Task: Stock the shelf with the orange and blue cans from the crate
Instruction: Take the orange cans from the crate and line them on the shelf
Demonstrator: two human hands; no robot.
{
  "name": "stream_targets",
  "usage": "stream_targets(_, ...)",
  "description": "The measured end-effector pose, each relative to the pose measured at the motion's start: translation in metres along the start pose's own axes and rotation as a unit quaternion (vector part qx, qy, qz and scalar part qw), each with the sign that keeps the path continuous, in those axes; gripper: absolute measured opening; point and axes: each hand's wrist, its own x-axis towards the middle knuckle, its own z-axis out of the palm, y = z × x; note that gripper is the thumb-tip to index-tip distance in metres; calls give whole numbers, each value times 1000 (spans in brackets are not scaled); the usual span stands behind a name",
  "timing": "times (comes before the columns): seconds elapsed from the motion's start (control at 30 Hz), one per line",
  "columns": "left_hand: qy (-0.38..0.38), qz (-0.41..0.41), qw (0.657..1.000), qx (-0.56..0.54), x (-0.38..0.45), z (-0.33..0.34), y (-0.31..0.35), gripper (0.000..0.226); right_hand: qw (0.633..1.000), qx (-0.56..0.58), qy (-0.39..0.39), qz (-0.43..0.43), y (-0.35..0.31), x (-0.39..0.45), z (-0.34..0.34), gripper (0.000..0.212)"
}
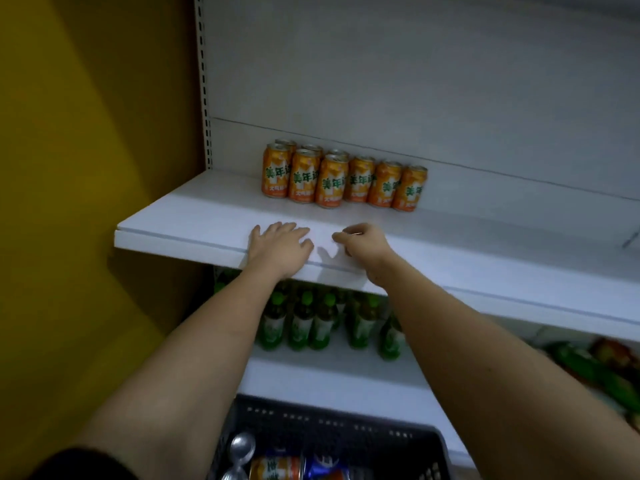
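Note:
Several orange cans (332, 183) stand in rows at the back of a white shelf (194, 216). My left hand (280, 245) lies flat on the shelf's front edge, fingers straight. To its right my right hand (362, 244) hovers over the same edge with fingers loosely curled, holding nothing. Both hands are well in front of the cans and apart from them. Below, a dark plastic crate (332, 427) holds an orange can (277, 467), a blue can (325, 464) and silver can tops (242, 445).
Green bottles (304, 323) stand on the lower shelf under my arms. Colourful packets (609, 368) lie at the lower right. A yellow wall (86, 168) borders the shelf unit on the left. The shelf stretches bare to the right of the cans.

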Motion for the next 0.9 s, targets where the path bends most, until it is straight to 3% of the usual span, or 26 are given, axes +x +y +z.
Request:
stream_targets(0.13,31,-6,998,-59,-56,16,27,53,997,-71,-34,-14,12,-73,-26,26)
stream_targets(0.27,-11,-33,955,-296,-110,16,49,38,960,-264,-85,-46,39,-141,-38,16)
stream_targets(0.4,-66,-44,929,-363,-165,36,56,30,960,-260,-94,-30,74,-189,-38,24)
stream_targets(0.9,-230,-144,901,-339,-280,174,67,39,949,-262,-143,100,227,-250,-25,27)
